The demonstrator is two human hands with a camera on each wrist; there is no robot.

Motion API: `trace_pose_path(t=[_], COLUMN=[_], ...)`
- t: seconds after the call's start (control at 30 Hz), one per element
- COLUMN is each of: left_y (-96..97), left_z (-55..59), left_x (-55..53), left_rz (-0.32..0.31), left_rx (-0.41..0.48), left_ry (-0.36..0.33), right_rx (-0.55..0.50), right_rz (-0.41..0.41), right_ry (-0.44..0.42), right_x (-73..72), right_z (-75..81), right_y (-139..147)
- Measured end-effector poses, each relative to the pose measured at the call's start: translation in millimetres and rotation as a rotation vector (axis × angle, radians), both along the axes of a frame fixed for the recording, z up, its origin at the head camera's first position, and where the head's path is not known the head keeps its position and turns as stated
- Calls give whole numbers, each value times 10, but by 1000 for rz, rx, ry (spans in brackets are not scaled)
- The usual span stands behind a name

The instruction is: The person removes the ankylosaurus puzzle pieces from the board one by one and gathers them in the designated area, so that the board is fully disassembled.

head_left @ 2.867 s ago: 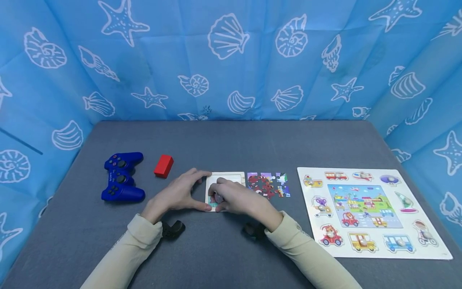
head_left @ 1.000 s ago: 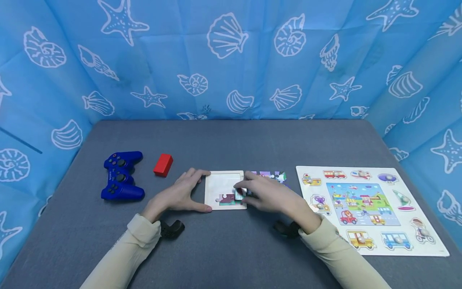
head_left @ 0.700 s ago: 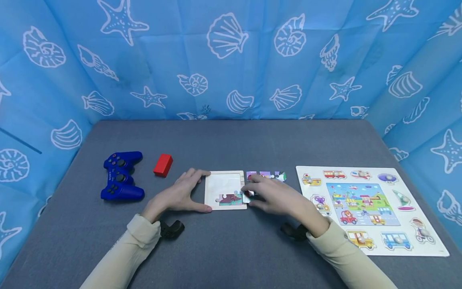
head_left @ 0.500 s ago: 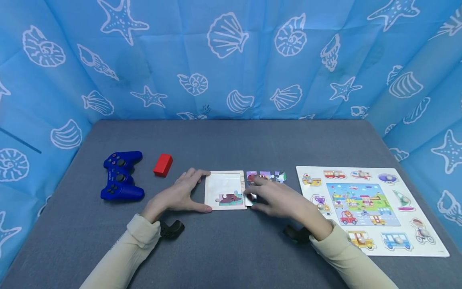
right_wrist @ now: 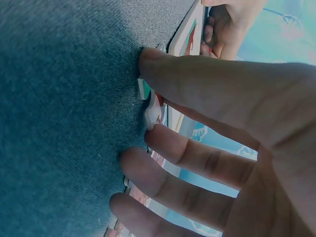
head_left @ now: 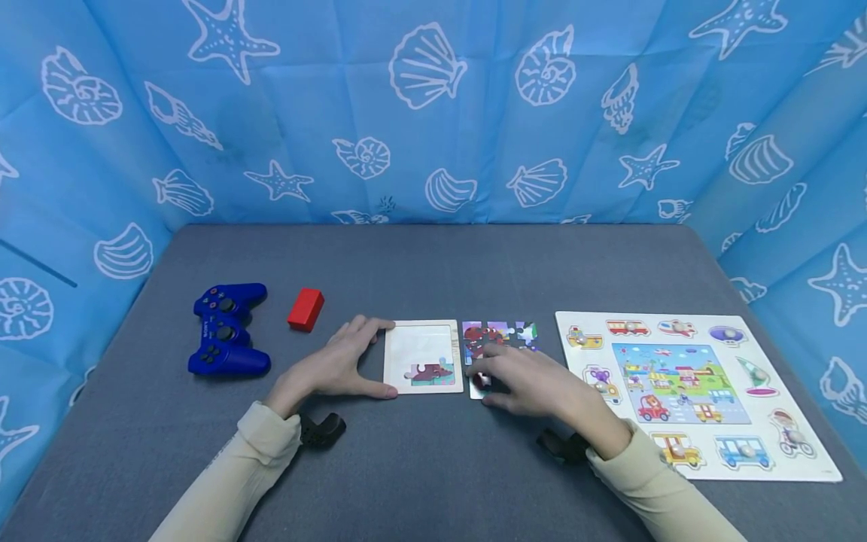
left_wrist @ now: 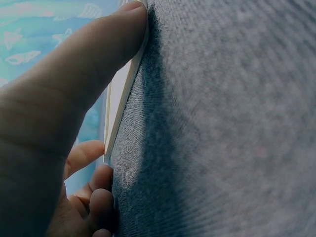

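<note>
A small square wooden puzzle tray (head_left: 413, 342) lies mid-table, with joined jigsaw pieces (head_left: 431, 373) in its lower right part showing a brownish shape on teal. My left hand (head_left: 332, 361) grips the tray's left side, index fingertip at the far corner and thumb at the near one. Just right of the tray, thumb and index finger of my right hand (head_left: 528, 380) pinch a jigsaw piece (right_wrist: 154, 109) low over the cloth, partly hidden by the fingers. Beyond that hand lie several loose jigsaw pieces (head_left: 497, 331), purple and red, some covered by it.
A large peg puzzle board (head_left: 589, 429) with vehicle pieces lies to the right, close to my right forearm. On the left are a blue game controller (head_left: 226, 331) and a red block (head_left: 306, 309). A blue shell-patterned curtain (head_left: 433, 113) hangs behind the grey table (head_left: 406, 482).
My right hand has drawn back from over the tray to its right side, carrying the jigsaw piece, then slightly towards me. The tray's joined pieces are uncovered. My left hand stays put.
</note>
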State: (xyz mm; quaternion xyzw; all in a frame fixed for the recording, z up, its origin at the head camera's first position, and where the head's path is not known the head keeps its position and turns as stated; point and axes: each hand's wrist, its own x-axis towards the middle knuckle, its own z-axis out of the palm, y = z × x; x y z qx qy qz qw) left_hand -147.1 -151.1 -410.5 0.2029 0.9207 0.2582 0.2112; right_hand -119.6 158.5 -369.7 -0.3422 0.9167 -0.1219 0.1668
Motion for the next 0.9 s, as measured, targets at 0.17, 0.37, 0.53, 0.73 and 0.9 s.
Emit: trace_pose_path(t=[0.17,0.37,0.53,0.73,0.9], left_y=[3,6,11,7,2], left_z=[6,10,12,5,-3], left_x=[5,0,-4,-6,-7], left_rz=[1,6,8,8,6], left_rx=[-4,-12,-20,-21,-21], left_ry=[4,1,-1,-1,-3], right_rx=[-2,-4,-7,-46,-58], right_rz=[-9,-11,-2,26,35], right_ry=[7,16,34,94,87], right_x=[6,10,14,22,10], right_z=[-14,-16,-15,14,48], right_y=[-2,-10,-14,-45,-161])
